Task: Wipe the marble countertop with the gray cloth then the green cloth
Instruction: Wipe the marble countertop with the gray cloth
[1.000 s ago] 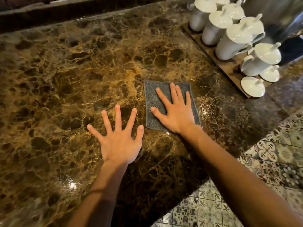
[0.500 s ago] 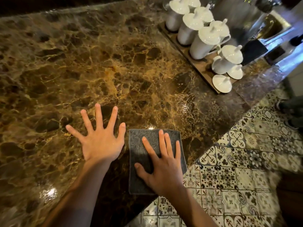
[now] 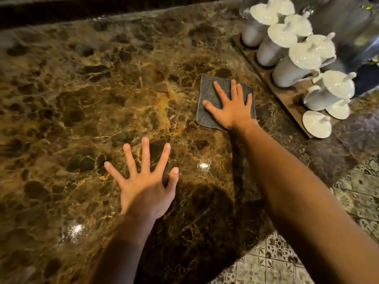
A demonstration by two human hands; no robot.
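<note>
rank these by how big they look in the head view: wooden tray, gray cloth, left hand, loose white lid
1. wooden tray
2. gray cloth and left hand, about alike; the hand is nearer the camera, so unranked
3. loose white lid

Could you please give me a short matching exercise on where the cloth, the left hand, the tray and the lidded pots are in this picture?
Things:
1. gray cloth
2. left hand
3. wooden tray
4. white lidded pots

Places:
A. standing on the tray
B. fingers spread, no cloth beneath
C. under the flat right hand
D. far right of the countertop

Pairs: 1-C, 2-B, 3-D, 4-A
</note>
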